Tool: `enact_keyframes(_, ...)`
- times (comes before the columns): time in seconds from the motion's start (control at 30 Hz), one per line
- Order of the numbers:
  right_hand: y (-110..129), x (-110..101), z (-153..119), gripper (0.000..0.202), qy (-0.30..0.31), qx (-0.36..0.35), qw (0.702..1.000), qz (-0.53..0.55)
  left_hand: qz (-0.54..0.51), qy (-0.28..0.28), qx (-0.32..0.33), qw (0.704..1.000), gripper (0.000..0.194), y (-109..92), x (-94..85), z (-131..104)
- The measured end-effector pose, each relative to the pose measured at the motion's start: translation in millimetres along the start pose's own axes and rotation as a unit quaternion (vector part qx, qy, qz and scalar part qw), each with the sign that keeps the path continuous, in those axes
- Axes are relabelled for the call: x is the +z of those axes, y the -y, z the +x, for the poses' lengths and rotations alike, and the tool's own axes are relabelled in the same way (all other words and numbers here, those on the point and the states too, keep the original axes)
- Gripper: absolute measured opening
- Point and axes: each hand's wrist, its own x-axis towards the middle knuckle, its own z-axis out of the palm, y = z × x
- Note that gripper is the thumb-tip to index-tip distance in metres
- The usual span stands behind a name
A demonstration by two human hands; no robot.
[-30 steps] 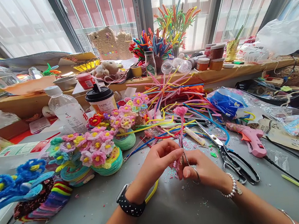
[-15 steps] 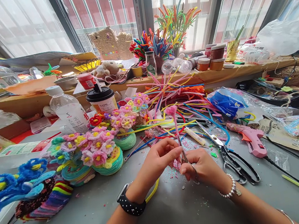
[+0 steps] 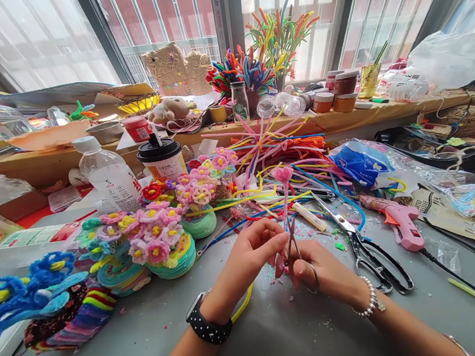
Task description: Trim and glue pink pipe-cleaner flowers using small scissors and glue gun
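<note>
My left hand [image 3: 264, 249] pinches a pink pipe-cleaner flower [image 3: 283, 174] by its stem, with the bloom pointing up and away from me. In my right hand [image 3: 315, 264] is a small pair of scissors [image 3: 293, 245], thumb through one handle loop. The scissors' blades are parted and stand upright right beside the stem, close to my left fingertips. Whether the blades touch the stem I cannot tell. Pink and pale fuzz clippings [image 3: 275, 281] lie on the grey table beneath both hands.
Larger scissors [image 3: 359, 249], a glue stick [image 3: 309, 216] and a pink glue gun [image 3: 398, 219] with a black cord lie to the right. Pipe-cleaner flower pots [image 3: 172, 259] stand on the left. Behind is a heap of loose pipe cleaners [image 3: 287, 150], with a bottle [image 3: 107, 176] and lidded cup [image 3: 162, 159].
The scissors' blades have spread apart, and my right fingers have loosened. The flower's bloom has tilted slightly to the right. My left hand stays nearly in place.
</note>
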Motion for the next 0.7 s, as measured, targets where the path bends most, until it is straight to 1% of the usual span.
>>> enact_keyframes(0.13,1.5,-1.7,-0.1,0.065,0.004,-0.015,1.000,-0.020,0.011,0.025,-0.004,1.000,0.016,2.2,-0.8,-0.1)
enact_keyframes(0.27,-2.2,-1.3,-1.0,0.067,0.000,-0.020,0.999,-0.034,0.016,0.037,-0.007,0.999,0.017,2.8,0.2,0.2)
enact_keyframes(0.4,-5.3,-1.5,-1.6,0.064,-0.027,-0.022,0.998,-0.047,0.018,0.036,-0.016,0.999,0.017,1.0,1.3,0.4)
enact_keyframes(0.53,-4.9,-1.6,-0.2,0.058,-0.044,-0.031,0.998,-0.021,0.011,0.035,-0.012,0.999,0.017,0.0,0.9,0.8)
enact_keyframes(0.6,-4.7,-1.2,0.4,0.057,-0.056,-0.023,0.998,-0.013,0.011,0.033,-0.008,0.999,0.016,0.2,0.2,1.0)
enact_keyframes(0.7,-5.6,-0.8,0.3,0.059,-0.078,-0.001,0.996,-0.038,0.012,0.028,-0.004,1.000,0.015,1.2,-0.5,1.1)
